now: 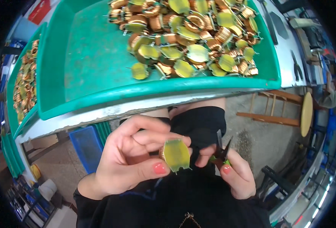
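Between the thumb and fingers of my left hand [132, 155] is a copper-wound coil [176, 155], its flat yellow-green base plate turned toward me and thin wire ends sticking out at the edge. My right hand [238, 174] is closed around small pliers or cutters [222, 152] with green handles and dark, pointed jaws. The jaws stand apart and point away from me, clear of the coil. Beyond my hands, a heap of similar coils [194, 38] fills the right side of a green tray [156, 84] on the table.
A second green bin [10, 89] with more coils [25, 83] stands at the left. Pliers [296, 66] lie on the table right of the tray. On the floor are a blue crate [86, 144] and a wooden stool [278, 108] on its side.
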Available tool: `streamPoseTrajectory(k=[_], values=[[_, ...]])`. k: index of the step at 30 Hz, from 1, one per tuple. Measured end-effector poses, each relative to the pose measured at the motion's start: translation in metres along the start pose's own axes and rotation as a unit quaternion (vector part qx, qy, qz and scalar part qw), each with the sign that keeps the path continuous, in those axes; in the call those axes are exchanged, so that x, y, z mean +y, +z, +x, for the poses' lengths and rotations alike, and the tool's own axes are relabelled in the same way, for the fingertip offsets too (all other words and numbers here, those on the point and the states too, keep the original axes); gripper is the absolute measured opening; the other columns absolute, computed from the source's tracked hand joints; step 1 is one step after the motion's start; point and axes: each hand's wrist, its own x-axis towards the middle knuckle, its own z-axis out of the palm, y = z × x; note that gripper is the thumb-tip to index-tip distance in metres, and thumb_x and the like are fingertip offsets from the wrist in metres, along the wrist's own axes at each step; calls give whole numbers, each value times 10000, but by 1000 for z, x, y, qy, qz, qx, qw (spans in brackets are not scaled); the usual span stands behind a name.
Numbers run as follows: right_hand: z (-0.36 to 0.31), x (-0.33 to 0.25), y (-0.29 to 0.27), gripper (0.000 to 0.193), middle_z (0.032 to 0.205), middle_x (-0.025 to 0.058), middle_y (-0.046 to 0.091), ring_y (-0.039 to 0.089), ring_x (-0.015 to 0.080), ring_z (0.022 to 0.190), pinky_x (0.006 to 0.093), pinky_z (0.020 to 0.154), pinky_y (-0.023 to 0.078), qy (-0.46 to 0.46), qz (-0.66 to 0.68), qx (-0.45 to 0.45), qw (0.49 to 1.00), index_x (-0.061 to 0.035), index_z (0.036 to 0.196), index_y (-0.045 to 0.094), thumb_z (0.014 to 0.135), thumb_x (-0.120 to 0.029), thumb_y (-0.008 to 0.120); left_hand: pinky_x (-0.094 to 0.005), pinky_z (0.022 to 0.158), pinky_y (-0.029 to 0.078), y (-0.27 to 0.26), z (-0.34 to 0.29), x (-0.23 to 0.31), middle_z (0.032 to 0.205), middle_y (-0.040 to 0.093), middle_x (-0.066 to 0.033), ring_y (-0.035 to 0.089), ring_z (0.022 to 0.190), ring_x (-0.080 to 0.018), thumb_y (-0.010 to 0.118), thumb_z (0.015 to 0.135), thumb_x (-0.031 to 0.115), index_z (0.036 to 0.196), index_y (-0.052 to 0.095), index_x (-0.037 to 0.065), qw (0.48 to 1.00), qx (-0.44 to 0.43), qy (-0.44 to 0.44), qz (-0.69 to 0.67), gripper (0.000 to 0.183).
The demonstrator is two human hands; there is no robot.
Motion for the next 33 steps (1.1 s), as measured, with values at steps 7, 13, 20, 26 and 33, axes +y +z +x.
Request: streamPoseTrajectory(k=[7, 13, 20, 26, 33], values=[[9, 0, 1, 285, 1005, 165, 525, 513, 264, 867, 327, 784, 423, -69, -296, 74, 950, 55, 1110, 475, 862, -86, 489, -394, 671, 577, -1, 7, -9, 1213, 457, -298, 602, 941, -371, 584, 792, -43, 1200, 361, -50, 995, 53, 5, 84, 465], [30, 11, 1, 207, 905, 140, 535, 499, 268, 779, 326, 729, 421, -183, -450, 149, 861, 23, 986, 521, 808, -72, 567, -411, 787, 560, -9, 10, -18, 1257, 423, -273, 576, 1010, -362, 584, 754, -163, 1183, 384, -38, 990, 3, 93, 106, 490], [40, 13, 5, 215, 876, 119, 542, 484, 272, 740, 330, 704, 422, -226, -500, 159, 821, 7, 956, 538, 791, -115, 604, -405, 804, 555, -21, 15, -25, 1231, 440, -266, 586, 989, -346, 638, 678, -205, 1147, 415, -33, 977, -33, 157, 139, 548], [41, 8, 11, 204, 873, 111, 545, 478, 269, 724, 324, 694, 420, -198, -513, 142, 823, 0, 944, 547, 790, -120, 608, -403, 783, 559, -25, 16, -26, 1195, 465, -260, 595, 961, -348, 671, 627, -211, 1079, 436, -1, 962, -34, 169, 211, 551], [43, 8, 11, 196, 864, 108, 544, 474, 261, 710, 317, 686, 419, -213, -502, 138, 826, -1, 927, 555, 788, -128, 612, -383, 797, 559, -20, 13, -30, 1190, 476, -256, 581, 997, -344, 668, 638, -207, 1018, 467, 2, 978, -17, 130, 165, 478]])
